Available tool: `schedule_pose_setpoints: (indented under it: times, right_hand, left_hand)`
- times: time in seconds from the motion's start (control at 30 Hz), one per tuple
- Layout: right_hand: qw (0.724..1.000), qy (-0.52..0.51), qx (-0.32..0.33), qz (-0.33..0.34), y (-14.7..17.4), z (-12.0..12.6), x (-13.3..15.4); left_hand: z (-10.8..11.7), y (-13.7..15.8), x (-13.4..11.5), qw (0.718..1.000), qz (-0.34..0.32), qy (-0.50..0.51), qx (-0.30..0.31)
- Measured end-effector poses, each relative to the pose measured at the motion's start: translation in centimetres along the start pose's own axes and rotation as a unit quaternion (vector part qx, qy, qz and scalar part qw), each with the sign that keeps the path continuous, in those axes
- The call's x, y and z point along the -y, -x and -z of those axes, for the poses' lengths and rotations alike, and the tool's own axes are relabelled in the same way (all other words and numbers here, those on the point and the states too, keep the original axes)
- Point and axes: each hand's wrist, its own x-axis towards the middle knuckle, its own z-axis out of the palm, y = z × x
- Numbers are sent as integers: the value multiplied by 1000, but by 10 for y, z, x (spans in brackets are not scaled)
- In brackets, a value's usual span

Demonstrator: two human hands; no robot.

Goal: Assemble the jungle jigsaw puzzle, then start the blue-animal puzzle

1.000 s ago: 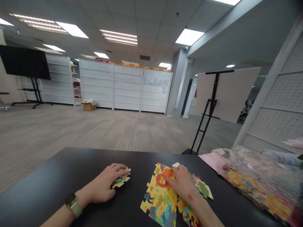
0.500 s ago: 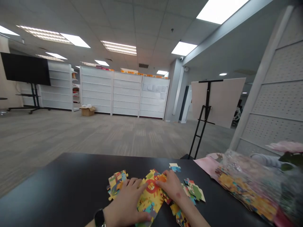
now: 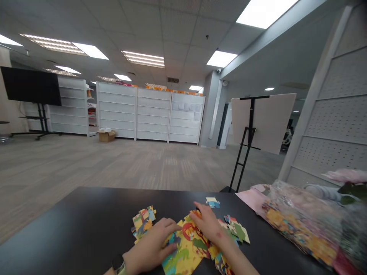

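Observation:
A partly joined jigsaw puzzle (image 3: 187,248), yellow with a lion, a tree and a green crocodile shape, lies on the table between my hands. My left hand (image 3: 156,244) rests along its left edge, thumb and fingers apart. At the upper right edge, my right hand (image 3: 208,225) touches the puzzle with its fingers stretched out and hides part of it. Joined puzzle pieces (image 3: 144,219) lie just beyond my left hand. More loose pieces (image 3: 239,231) are to the right of my right wrist, and others (image 3: 220,263) lie partly under that forearm.
A single puzzle piece (image 3: 212,202) lies near the far edge of the black table (image 3: 86,225). At the right is a clear plastic bag (image 3: 304,225) over colourful pieces, beside a pink flower (image 3: 346,175). An easel (image 3: 246,141) stands beyond the table.
The joined puzzle has shifted slightly right, and more of its lower right part shows. My left hand has moved right with it, and my right hand's fingers have lifted and straightened.

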Motion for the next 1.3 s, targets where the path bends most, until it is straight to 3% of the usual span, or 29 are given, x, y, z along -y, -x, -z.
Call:
schedule_pose_setpoints:
  times: [0.13,0.27,0.5,0.67,0.83,1.0,1.13,1.3]
  right_hand:
    - [994,99,30,18,14,-11,16]
    - [990,136,37,-19,18,-8,33]
    - [998,-2,6,-56,11,1,26]
    - [977,-183,-21,-103,2,-5,7]
    - [971,-218,35,-87,2,4,4]
    - [969,-238,26,-60,2,8,15]
    - [980,-189,60,-25,15,0,27]
    - [990,4,119,72,35,-5,43]
  left_hand:
    - [2,0,-10,996,39,-69,47]
    - [2,-2,-14,993,62,-84,55]
    - [4,-2,-4,998,29,-30,54]
    - [9,3,5,998,16,8,52]
    - [11,4,11,999,0,41,24]
    - [10,2,12,997,-12,66,-22]
    - [6,0,12,997,-21,65,-42]
    - [1,1,16,998,-36,20,-54]
